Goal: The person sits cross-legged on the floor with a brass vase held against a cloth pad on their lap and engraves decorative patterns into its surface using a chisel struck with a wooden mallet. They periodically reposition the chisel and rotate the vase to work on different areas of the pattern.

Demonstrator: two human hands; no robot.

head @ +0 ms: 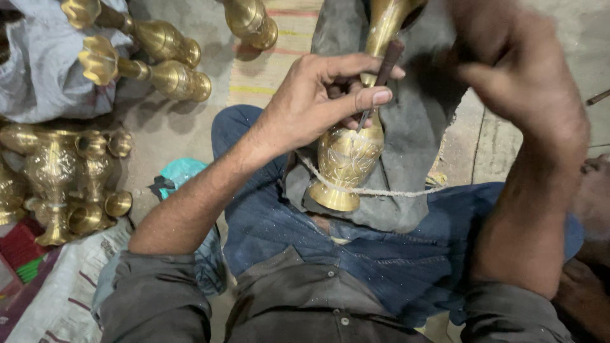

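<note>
A brass vase (346, 159) lies across my lap on a grey cloth (413, 127), held down by a white string (381, 190) over its foot. My left hand (318, 95) grips a thin chisel with a dark handle (383, 73), its tip touching the vase's engraved belly. My right hand (521, 63) is raised above and to the right of the vase, blurred, and I cannot see what it holds.
Several brass vases (171, 76) lie at the upper left on a pale cloth (38, 70). More brass pieces (70, 178) stand at the left. A teal rag (181, 171) lies beside my thigh. A striped mat (273, 70) is under the work.
</note>
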